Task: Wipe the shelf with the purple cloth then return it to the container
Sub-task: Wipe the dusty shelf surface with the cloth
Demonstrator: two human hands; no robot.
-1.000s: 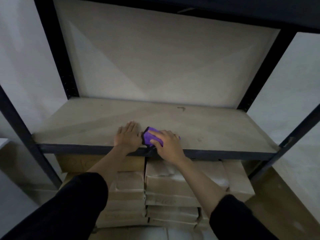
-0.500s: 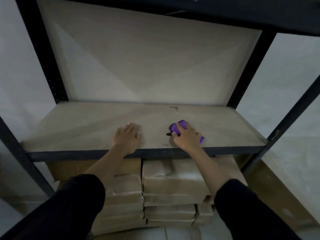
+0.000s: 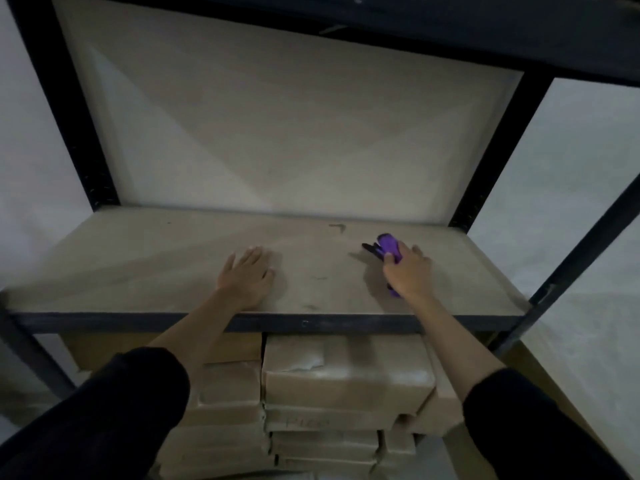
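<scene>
right hand grips purple cloth, pressing it to shelf to wipe | left hand flat, fingers straight (likely bracing)

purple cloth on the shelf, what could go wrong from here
1. The purple cloth is bunched under the right hand, so each pass probably covers little of the shelf and may skip the dark mark near the back.
2. The left hand rests flat on the shelf; that patch could go unwiped unless it lifts.
</scene>
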